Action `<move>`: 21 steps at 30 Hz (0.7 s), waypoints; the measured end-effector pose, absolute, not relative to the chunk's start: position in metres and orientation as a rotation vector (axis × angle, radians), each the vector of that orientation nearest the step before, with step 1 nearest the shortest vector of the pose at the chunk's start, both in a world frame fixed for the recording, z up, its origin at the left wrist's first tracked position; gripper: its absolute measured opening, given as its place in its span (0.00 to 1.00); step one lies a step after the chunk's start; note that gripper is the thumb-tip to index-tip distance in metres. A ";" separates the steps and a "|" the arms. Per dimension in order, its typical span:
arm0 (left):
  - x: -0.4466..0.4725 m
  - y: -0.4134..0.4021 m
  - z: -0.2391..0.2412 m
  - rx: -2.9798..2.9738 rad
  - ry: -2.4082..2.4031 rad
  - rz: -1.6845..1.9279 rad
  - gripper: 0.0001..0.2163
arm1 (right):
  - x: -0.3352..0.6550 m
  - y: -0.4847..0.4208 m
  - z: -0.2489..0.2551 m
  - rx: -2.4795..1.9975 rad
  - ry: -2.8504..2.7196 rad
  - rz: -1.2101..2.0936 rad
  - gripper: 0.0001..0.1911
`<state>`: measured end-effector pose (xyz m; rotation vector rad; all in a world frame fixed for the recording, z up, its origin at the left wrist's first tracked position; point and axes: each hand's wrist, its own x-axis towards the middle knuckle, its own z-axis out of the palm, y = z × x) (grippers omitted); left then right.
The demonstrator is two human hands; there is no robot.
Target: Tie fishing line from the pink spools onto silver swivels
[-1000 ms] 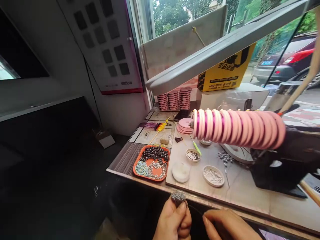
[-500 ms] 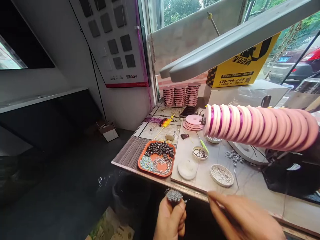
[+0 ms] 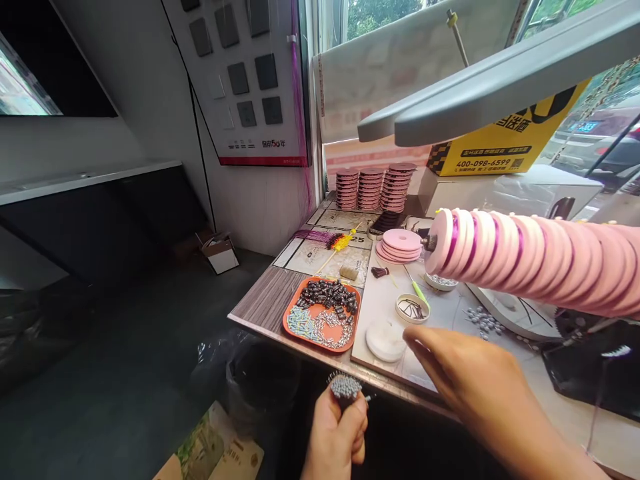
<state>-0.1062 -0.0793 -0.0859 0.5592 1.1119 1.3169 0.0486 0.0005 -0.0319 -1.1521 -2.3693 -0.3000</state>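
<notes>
My left hand (image 3: 336, 430) is closed around a bundle of thin dark strands with grey tips (image 3: 346, 387), held upright just off the table's front edge. Above the table, my right hand (image 3: 465, 373) has its fingers pressed together, the tips at the edge of a round white disc (image 3: 385, 340). Whatever those fingers may hold is hidden. Behind them stands a small round dish (image 3: 413, 308) with dark slivers in it. Close by lies an orange tray (image 3: 286, 320) of black pieces, pale blue-green sticks and small silvery metal bits.
A row of pink spools (image 3: 530, 257) on a spindle juts in from the right. More pink discs (image 3: 401, 245) and several stacked spools (image 3: 370, 190) stand behind. Grey beads (image 3: 484, 322), a green-handled needle tool (image 3: 419, 291) and a yellow float-like piece (image 3: 345, 241) lie about. A grey lamp arm (image 3: 475, 87) hangs overhead.
My right hand has moved forward and left from the table's front edge to the white disc, now covering the dish that stood beside it. My left hand keeps its bundle. The view has shifted slightly.
</notes>
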 end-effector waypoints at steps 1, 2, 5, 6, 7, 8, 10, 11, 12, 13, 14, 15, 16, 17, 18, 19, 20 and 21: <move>-0.106 -0.079 -0.086 0.555 1.107 1.318 0.18 | 0.048 0.000 -0.033 -1.165 -2.368 -0.337 0.18; -0.106 -0.079 -0.086 0.553 1.102 1.319 0.19 | 0.047 -0.001 -0.034 -1.168 -2.383 -0.337 0.18; -0.106 -0.079 -0.087 0.542 1.108 1.325 0.19 | 0.044 -0.008 -0.037 -1.106 -2.385 -0.082 0.16; -0.106 -0.080 -0.087 0.537 1.115 1.330 0.19 | 0.043 -0.011 -0.039 -1.089 -2.341 0.000 0.14; -0.106 -0.080 -0.088 0.533 1.122 1.333 0.19 | 0.043 -0.013 -0.041 -1.083 -2.282 0.031 0.14; -0.106 -0.080 -0.088 0.530 1.125 1.335 0.18 | 0.043 -0.015 -0.044 -1.091 -2.219 0.001 0.14; -0.105 -0.080 -0.089 0.524 1.120 1.335 0.18 | 0.041 -0.016 -0.048 -1.142 -2.139 -0.172 0.16; -0.105 -0.079 -0.089 0.522 1.113 1.332 0.18 | 0.040 -0.016 -0.049 -1.175 -2.136 -0.269 0.18; -0.105 -0.079 -0.089 0.522 1.106 1.329 0.19 | 0.038 -0.015 -0.049 -1.201 -2.158 -0.334 0.19; -0.105 -0.079 -0.089 0.522 1.102 1.328 0.19 | 0.036 -0.014 -0.049 -1.218 -2.197 -0.345 0.20; -0.106 -0.079 -0.089 0.524 1.102 1.329 0.19 | 0.034 -0.013 -0.048 -1.218 -2.235 -0.303 0.20; -0.106 -0.079 -0.089 0.525 1.103 1.331 0.19 | 0.032 -0.012 -0.047 -1.206 -2.257 -0.218 0.20; -0.106 -0.078 -0.090 0.524 1.106 1.335 0.19 | 0.031 -0.012 -0.046 -1.188 -2.250 -0.118 0.19; -0.106 -0.079 -0.090 0.520 1.108 1.341 0.19 | 0.031 -0.013 -0.044 -1.168 -2.219 -0.019 0.17; -0.106 -0.079 -0.091 0.514 1.109 1.351 0.19 | 0.032 -0.015 -0.044 -1.150 -2.170 0.062 0.15; -0.106 -0.079 -0.091 0.508 1.109 1.361 0.19 | 0.033 -0.018 -0.044 -1.136 -2.123 0.119 0.13; -0.106 -0.079 -0.092 0.504 1.106 1.371 0.19 | 0.035 -0.021 -0.045 -1.119 -2.085 0.160 0.12; -0.106 -0.079 -0.093 0.503 1.105 1.379 0.18 | 0.038 -0.025 -0.047 -1.103 -2.049 0.197 0.10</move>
